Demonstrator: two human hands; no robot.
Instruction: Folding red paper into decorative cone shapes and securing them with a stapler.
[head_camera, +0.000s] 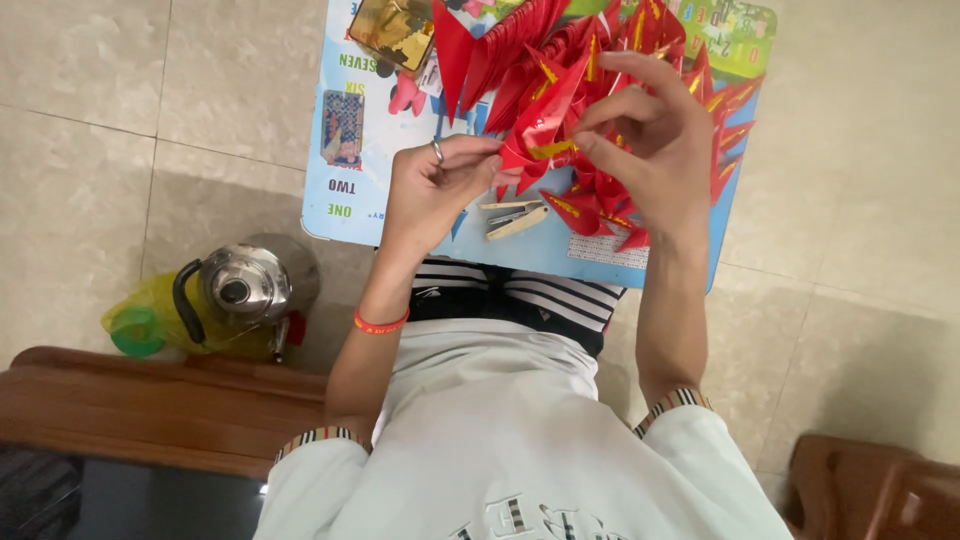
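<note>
Head view, looking straight down at a seated person. Left hand (432, 190) pinches the left edge of a folded red paper piece (535, 128) with gold trim, ring on one finger, red wristband (380, 324) on the wrist. Right hand (655, 140) grips the same piece from 3 o'clock, fingers curled over its top, so both hands are closed on it. It sits just above the bench (345, 215), a small blue children's one with printed letters, roughly centre of the bench top. Pile of assembled red paper pieces (600, 60) spreads from 12 to 3 o'clock of the held piece, touching it, more red bits under the right hand at 5 o'clock. Cream stapler (512, 218) lies on the bench at 6 o'clock of the held piece, just below the left-hand fingers. Small patterned card (342, 127) at 9 o'clock on the bench, dark gold-printed box (392, 30) at 11 o'clock. On the tiled floor, steel kettle (240, 290) at 8 o'clock of the bench, green-yellow bag (145, 320) beside it. Wooden furniture edge (150, 405) along the bottom left.
</note>
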